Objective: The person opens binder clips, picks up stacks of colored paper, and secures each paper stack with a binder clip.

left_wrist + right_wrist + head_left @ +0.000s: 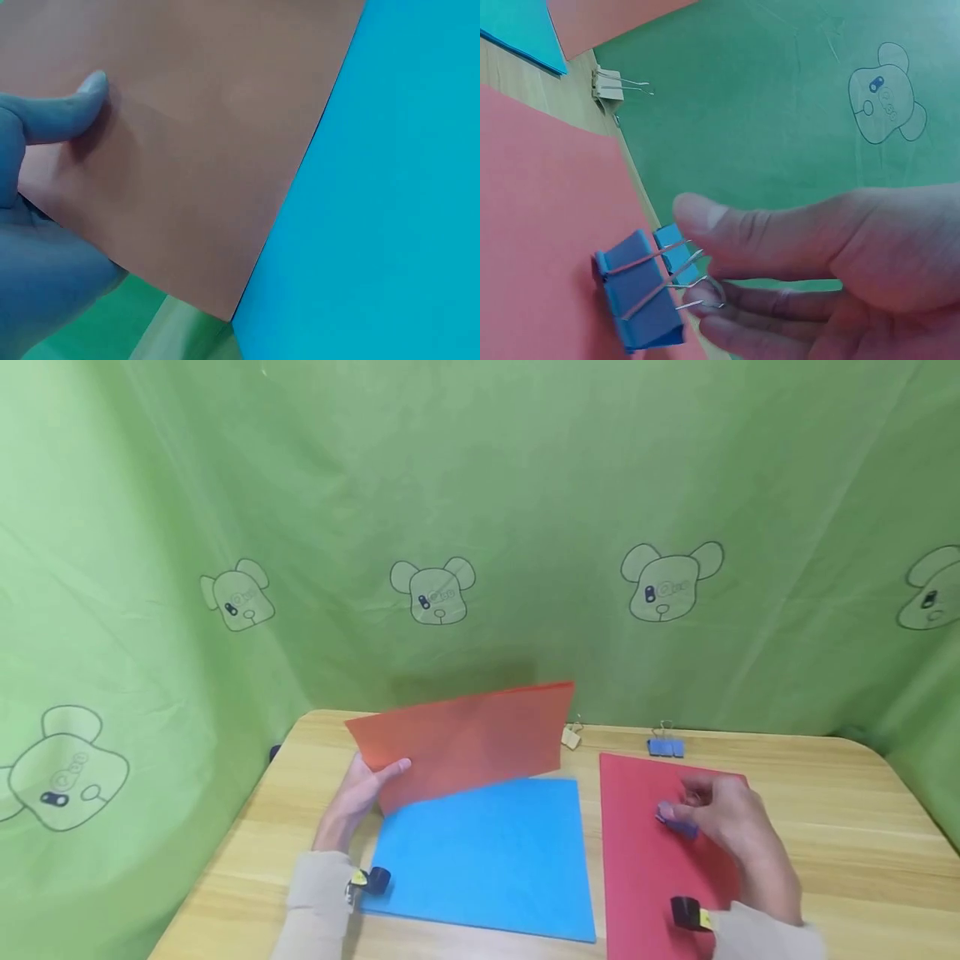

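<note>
My left hand (358,795) grips the left end of orange-red paper (468,743), thumb on the near face. The paper is raised and tilted over a stack of blue paper (487,864). On the right, my right hand (738,822) pinches a purple-blue binder clip (645,292) by its wire handles, between thumb and fingers. That clip hangs over the red paper (633,860); whether it touches the paper I cannot tell. In the left wrist view, the fingers behind the orange-red paper are hidden.
A blue binder clip (666,747) stands at the table's back edge, behind the red paper. Left of it sits a cream binder clip (571,737), close to the raised paper's right end. A green curtain (525,527) with bear heads hangs behind the wooden table (847,827).
</note>
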Action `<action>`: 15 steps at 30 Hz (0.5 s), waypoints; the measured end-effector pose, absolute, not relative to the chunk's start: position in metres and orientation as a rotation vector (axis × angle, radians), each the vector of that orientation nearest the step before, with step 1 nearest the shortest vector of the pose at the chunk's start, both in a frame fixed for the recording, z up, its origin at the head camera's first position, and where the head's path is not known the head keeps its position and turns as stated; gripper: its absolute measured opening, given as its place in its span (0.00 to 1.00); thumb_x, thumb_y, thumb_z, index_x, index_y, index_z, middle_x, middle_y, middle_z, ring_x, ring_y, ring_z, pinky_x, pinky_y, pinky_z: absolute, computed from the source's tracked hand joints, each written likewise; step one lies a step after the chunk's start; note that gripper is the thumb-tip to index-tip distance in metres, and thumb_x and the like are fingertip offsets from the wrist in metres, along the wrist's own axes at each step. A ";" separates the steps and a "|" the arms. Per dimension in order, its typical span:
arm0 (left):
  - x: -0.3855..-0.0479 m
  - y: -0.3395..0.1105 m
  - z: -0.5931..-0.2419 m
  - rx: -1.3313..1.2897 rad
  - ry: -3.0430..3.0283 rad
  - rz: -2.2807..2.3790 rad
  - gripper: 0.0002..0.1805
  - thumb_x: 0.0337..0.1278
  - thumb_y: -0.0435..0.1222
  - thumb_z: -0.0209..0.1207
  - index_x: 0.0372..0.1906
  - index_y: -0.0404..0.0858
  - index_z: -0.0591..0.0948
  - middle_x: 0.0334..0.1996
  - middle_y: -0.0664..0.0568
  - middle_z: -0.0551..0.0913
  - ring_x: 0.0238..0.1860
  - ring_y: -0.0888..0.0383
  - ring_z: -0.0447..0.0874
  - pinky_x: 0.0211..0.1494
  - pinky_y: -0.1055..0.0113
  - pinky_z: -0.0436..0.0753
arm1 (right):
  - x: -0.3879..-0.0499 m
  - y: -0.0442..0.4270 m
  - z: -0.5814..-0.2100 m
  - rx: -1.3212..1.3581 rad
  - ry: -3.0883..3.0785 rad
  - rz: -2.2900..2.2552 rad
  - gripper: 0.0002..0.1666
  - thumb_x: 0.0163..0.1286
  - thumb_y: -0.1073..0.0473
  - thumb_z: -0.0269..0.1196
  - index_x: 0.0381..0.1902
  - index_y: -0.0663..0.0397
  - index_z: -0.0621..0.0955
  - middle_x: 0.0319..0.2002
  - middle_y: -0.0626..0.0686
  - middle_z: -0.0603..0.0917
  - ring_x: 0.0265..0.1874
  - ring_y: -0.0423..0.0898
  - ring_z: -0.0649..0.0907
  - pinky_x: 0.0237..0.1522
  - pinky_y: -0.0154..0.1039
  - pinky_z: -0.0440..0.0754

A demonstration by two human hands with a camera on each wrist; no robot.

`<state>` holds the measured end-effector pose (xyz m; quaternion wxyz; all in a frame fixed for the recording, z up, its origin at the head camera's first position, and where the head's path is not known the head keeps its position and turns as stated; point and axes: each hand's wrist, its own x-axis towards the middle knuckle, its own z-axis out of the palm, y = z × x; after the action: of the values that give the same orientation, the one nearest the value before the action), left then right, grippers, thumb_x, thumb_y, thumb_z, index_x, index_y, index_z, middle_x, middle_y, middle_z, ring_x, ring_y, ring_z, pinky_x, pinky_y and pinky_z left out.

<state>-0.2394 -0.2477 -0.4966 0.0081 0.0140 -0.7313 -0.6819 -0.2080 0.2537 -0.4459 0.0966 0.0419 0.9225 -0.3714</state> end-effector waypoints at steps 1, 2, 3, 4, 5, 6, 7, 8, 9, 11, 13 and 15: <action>-0.239 -0.247 -0.497 0.025 -2.290 -2.126 0.30 0.60 0.30 0.68 0.66 0.36 0.71 0.58 0.46 0.79 0.59 0.53 0.77 0.68 0.56 0.71 | -0.208 0.255 -0.446 0.116 2.731 -1.089 0.47 0.58 0.52 0.79 0.66 0.75 0.73 0.53 0.70 0.82 0.53 0.67 0.77 0.50 0.56 0.80; -0.239 -0.246 -0.498 0.011 -2.292 -2.122 0.29 0.61 0.30 0.67 0.66 0.35 0.72 0.58 0.45 0.79 0.59 0.52 0.77 0.68 0.56 0.71 | -0.207 0.255 -0.446 0.111 2.731 -1.079 0.46 0.58 0.53 0.79 0.66 0.76 0.73 0.53 0.70 0.83 0.53 0.67 0.78 0.50 0.58 0.80; -0.238 -0.246 -0.498 0.002 -2.292 -2.116 0.27 0.62 0.30 0.66 0.65 0.35 0.72 0.58 0.44 0.80 0.59 0.51 0.78 0.68 0.55 0.71 | -0.207 0.256 -0.446 0.098 2.737 -1.068 0.46 0.58 0.54 0.79 0.65 0.76 0.73 0.51 0.69 0.84 0.52 0.66 0.78 0.50 0.58 0.80; -0.238 -0.246 -0.499 0.002 -2.296 -2.108 0.25 0.63 0.30 0.66 0.64 0.35 0.73 0.56 0.44 0.80 0.58 0.51 0.78 0.67 0.55 0.72 | -0.206 0.257 -0.447 0.093 2.734 -1.068 0.45 0.57 0.56 0.79 0.65 0.77 0.73 0.49 0.67 0.85 0.51 0.65 0.80 0.49 0.57 0.80; -0.237 -0.245 -0.499 0.000 -2.305 -2.091 0.23 0.64 0.30 0.65 0.62 0.34 0.73 0.55 0.44 0.81 0.56 0.51 0.79 0.66 0.56 0.73 | -0.206 0.257 -0.447 0.090 2.735 -1.067 0.47 0.56 0.57 0.80 0.66 0.78 0.72 0.47 0.66 0.86 0.50 0.64 0.81 0.49 0.57 0.80; -0.237 -0.245 -0.499 0.001 -2.306 -2.082 0.22 0.65 0.30 0.65 0.61 0.34 0.74 0.53 0.45 0.81 0.55 0.52 0.79 0.65 0.57 0.74 | -0.206 0.257 -0.448 0.091 2.734 -1.067 0.47 0.55 0.58 0.80 0.66 0.78 0.72 0.45 0.64 0.87 0.48 0.62 0.81 0.49 0.56 0.80; -0.237 -0.245 -0.500 0.012 -2.308 -2.071 0.20 0.65 0.30 0.65 0.59 0.33 0.75 0.50 0.45 0.81 0.53 0.52 0.80 0.63 0.59 0.75 | -0.206 0.258 -0.448 0.092 2.728 -1.073 0.48 0.55 0.58 0.80 0.66 0.79 0.72 0.43 0.62 0.87 0.48 0.61 0.81 0.49 0.55 0.80; -0.238 -0.244 -0.500 0.027 -2.308 -2.063 0.18 0.65 0.31 0.65 0.57 0.33 0.75 0.48 0.46 0.81 0.51 0.53 0.80 0.61 0.60 0.76 | -0.206 0.258 -0.449 0.094 2.721 -1.080 0.49 0.55 0.58 0.80 0.66 0.79 0.71 0.42 0.60 0.87 0.47 0.60 0.81 0.49 0.55 0.79; -0.238 -0.244 -0.501 0.040 -2.307 -2.057 0.17 0.65 0.31 0.65 0.55 0.33 0.76 0.46 0.47 0.81 0.49 0.53 0.79 0.59 0.61 0.76 | -0.207 0.258 -0.449 0.095 2.715 -1.084 0.49 0.55 0.57 0.80 0.66 0.79 0.71 0.42 0.59 0.87 0.47 0.59 0.81 0.49 0.54 0.79; -0.239 -0.243 -0.501 0.059 -2.307 -2.041 0.15 0.64 0.31 0.66 0.52 0.33 0.76 0.43 0.49 0.81 0.47 0.54 0.79 0.56 0.63 0.77 | -0.207 0.259 -0.449 0.102 2.703 -1.089 0.49 0.55 0.56 0.80 0.66 0.80 0.71 0.43 0.60 0.87 0.48 0.60 0.80 0.51 0.57 0.78; -0.240 -0.242 -0.501 0.073 -2.299 -2.043 0.14 0.63 0.31 0.66 0.50 0.34 0.77 0.41 0.50 0.80 0.45 0.54 0.78 0.54 0.63 0.76 | -0.208 0.260 -0.449 0.116 2.683 -1.090 0.50 0.56 0.55 0.80 0.66 0.80 0.71 0.46 0.64 0.86 0.50 0.62 0.79 0.53 0.60 0.77; -0.241 -0.242 -0.500 0.081 -2.301 -2.042 0.14 0.63 0.31 0.67 0.50 0.34 0.77 0.42 0.50 0.81 0.46 0.55 0.79 0.54 0.63 0.76 | -0.208 0.261 -0.449 0.131 2.665 -1.089 0.50 0.57 0.53 0.79 0.66 0.79 0.70 0.50 0.67 0.84 0.52 0.65 0.78 0.55 0.63 0.76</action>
<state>-0.2411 -0.2419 -0.4998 0.0321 0.0263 -0.7472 -0.6633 -0.2083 0.2609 -0.4486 0.1294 0.0449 0.9170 -0.3748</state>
